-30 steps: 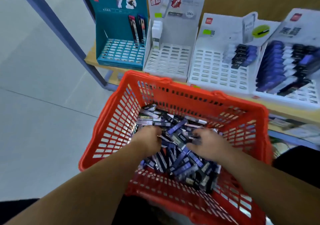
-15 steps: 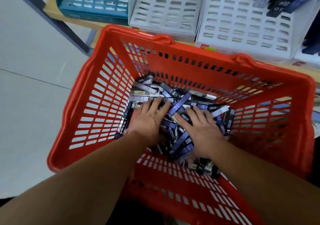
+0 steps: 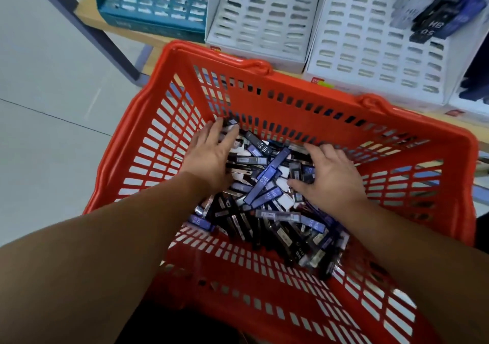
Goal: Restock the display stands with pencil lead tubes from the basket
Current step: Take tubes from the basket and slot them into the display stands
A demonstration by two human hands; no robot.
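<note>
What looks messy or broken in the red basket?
Nothing looks broken or spilled. The pencil lead tubes lie jumbled in the basket, crossing at all angles, with the left hand and right hand spread over them. Most slots of the white display stands behind gape empty.

Inside the red basket point(image 3: 291, 92), the left grip point(image 3: 211, 155) and right grip point(image 3: 333, 177) rest, fingers spread, on the pencil lead tubes point(image 3: 267, 178); display stands point(image 3: 264, 18) sit beyond its far rim.

Left hand point(image 3: 209, 155), right hand point(image 3: 330, 177) palms down, fingers apparently spread.
</note>
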